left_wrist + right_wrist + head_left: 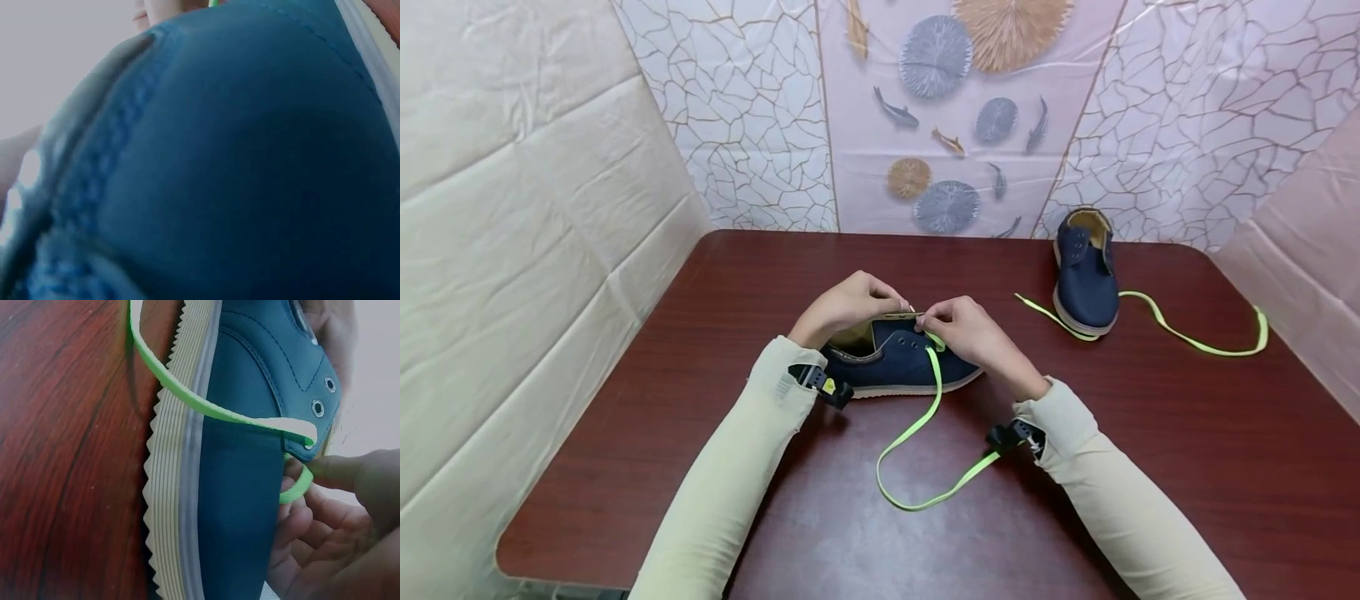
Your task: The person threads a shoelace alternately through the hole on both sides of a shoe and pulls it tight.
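Note:
A navy shoe [887, 371] lies on the table with its toe to the right, its far eyelet flap raised. A neon-green shoelace [936, 383] comes out of a front eyelet on the near side and loops towards the person. Above the far flap, the left hand [853, 302] pinches with thumb and forefinger what looks like the lace's tip. The right hand [966, 333] holds the front corner of that flap between its fingertips, beside a small lace loop [300, 487]. Navy upper [237, 144] fills most of the left wrist view, hiding the left fingertips.
Farther back on the right stands a matching navy shoe [1086, 283], with a second green lace [1195, 340] trailing on both sides of its toe. The dark red-brown table [700, 400] meets a patterned wall covering [760, 117] at the back.

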`<state>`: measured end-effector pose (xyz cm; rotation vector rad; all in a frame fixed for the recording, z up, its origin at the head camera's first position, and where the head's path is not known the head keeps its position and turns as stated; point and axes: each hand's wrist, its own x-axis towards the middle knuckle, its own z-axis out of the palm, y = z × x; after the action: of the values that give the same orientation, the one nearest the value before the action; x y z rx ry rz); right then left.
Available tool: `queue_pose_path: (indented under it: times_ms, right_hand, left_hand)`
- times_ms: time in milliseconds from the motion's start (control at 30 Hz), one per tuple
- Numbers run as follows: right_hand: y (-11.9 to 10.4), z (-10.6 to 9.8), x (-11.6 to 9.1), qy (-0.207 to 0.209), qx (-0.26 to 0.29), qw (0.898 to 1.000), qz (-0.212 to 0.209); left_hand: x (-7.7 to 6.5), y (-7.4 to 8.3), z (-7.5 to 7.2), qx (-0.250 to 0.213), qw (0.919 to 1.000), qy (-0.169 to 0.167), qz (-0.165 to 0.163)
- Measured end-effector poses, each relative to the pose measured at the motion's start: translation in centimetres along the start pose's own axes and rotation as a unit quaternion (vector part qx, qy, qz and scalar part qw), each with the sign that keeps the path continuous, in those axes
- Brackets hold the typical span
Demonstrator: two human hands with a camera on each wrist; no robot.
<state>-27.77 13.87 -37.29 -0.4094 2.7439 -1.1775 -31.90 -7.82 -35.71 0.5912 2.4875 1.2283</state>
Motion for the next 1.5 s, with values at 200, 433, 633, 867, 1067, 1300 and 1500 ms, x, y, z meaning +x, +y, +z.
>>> queue_pose_path:
  times_ms: [200, 433, 633, 867, 1067, 1300, 1500]
  right_hand:
    - [-0.1, 0.0, 0.0, -0.011, -0.003, 1.000, 0.009]
    - [0.0, 0.0, 0.0, -0.010, 0.002, 1.000, 0.012]
    - [0.1, -0.2, 0.0, -0.020, 0.004, 1.000, 0.005]
    - [0.3, -0.3, 0.1, -0.037, 0.025, 0.999, 0.008]
    - [0.4, -0.5, 0.2, -0.053, 0.049, 0.997, 0.010]
    - [0.4, -0.7, 0.1, -0.066, 0.044, 0.997, 0.012]
    - [0.4, -0.6, -0.1, -0.073, 0.047, 0.996, 0.008]
  left_hand:
    - [0.1, 0.1, 0.2, 0.000, 0.9998, -0.012, 0.014]
    - [-0.1, 0.6, 1.2, 0.017, 0.9989, 0.041, 0.016]
    - [0.0, 0.7, 1.4, 0.001, 0.9941, 0.108, 0.015]
    - [-0.2, 0.7, 0.7, -0.055, 0.9814, 0.183, 0.019]
    - [-0.4, 0.9, 0.0, -0.074, 0.9655, 0.245, 0.049]
    - [-0.4, 1.1, 0.0, -0.090, 0.9530, 0.284, 0.056]
    - [-0.5, 0.9, -0.8, -0.120, 0.9290, 0.344, 0.066]
